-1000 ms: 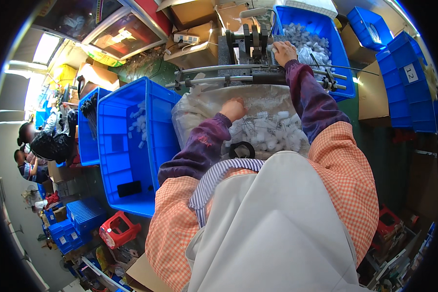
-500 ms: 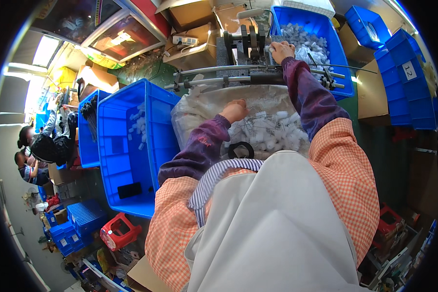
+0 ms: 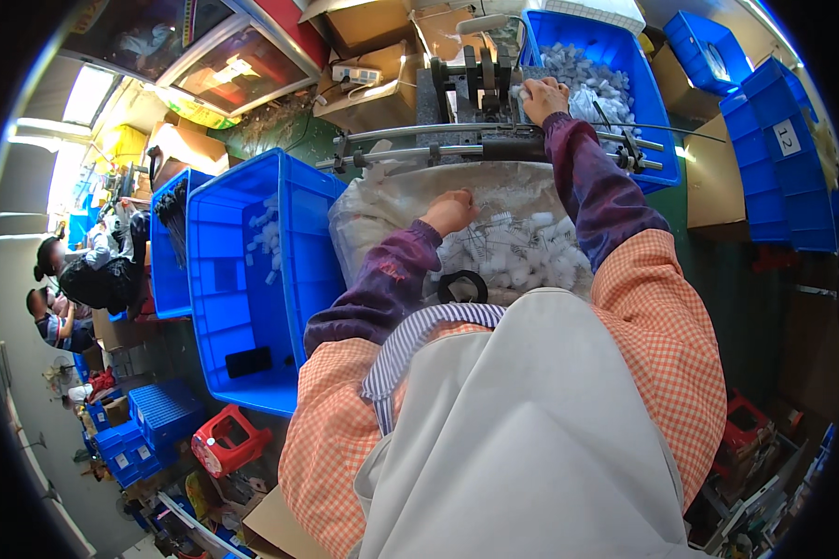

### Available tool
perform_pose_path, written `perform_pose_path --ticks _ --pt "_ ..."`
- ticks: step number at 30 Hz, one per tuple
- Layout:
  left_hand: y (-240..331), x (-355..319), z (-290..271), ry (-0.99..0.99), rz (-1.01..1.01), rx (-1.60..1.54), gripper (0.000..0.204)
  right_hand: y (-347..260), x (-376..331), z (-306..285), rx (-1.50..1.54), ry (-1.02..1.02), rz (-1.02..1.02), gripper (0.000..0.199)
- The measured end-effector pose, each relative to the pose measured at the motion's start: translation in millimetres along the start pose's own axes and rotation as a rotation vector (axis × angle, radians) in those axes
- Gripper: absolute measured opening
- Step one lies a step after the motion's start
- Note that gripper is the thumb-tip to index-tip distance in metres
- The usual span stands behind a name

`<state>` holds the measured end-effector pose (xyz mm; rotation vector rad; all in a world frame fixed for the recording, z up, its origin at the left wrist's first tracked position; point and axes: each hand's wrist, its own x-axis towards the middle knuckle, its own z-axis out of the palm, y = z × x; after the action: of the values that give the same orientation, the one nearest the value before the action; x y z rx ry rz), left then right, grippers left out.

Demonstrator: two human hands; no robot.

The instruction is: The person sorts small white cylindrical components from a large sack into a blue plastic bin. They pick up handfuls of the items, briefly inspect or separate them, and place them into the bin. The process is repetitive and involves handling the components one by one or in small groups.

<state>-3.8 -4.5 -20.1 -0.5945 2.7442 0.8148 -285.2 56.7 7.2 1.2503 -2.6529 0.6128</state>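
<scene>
My left hand (image 3: 449, 212) is low over a pale cloth-lined trough (image 3: 364, 219), its fingers curled together at the edge of a heap of small white brush-like pieces (image 3: 527, 252) with thin wire stems. Whatever those fingers pinch is too small to make out. Farther off, my right hand (image 3: 544, 99) is closed beside a dark bench machine (image 3: 483, 84) with upright wheels. A whitish bit shows at its fingertips, but I cannot tell what it is. Two metal rods (image 3: 419, 156) cross between the trough and the machine.
Left of the trough stands a deep blue crate (image 3: 242, 345) with a few white pieces and a black object inside. Behind my right hand, another blue bin (image 3: 657, 102) holds many white pieces. Stacked blue crates (image 3: 783, 186) stand at right, a red stool (image 3: 228, 440) at lower left. People sit far left.
My right hand has shifted very slightly to the right by the machine, its fingers still closed. The left hand stays almost in place. At far left, a seated person has moved a little.
</scene>
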Motion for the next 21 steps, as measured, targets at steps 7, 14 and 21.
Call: perform_pose_path --ticks 7,14,21 --pt "4 -4 -5 0.009 0.005 -0.009 0.026 3 2 2 0.037 -0.009 -0.016 0.02" --pt "-1 -1 2 0.019 0.011 -0.009 0.026 6 16 0 0.035 -0.216 0.12 0.026" --pt "-1 -3 0 0.038 0.042 -0.027 0.026 7 40 -7 -0.014 -0.495 0.304 0.036"
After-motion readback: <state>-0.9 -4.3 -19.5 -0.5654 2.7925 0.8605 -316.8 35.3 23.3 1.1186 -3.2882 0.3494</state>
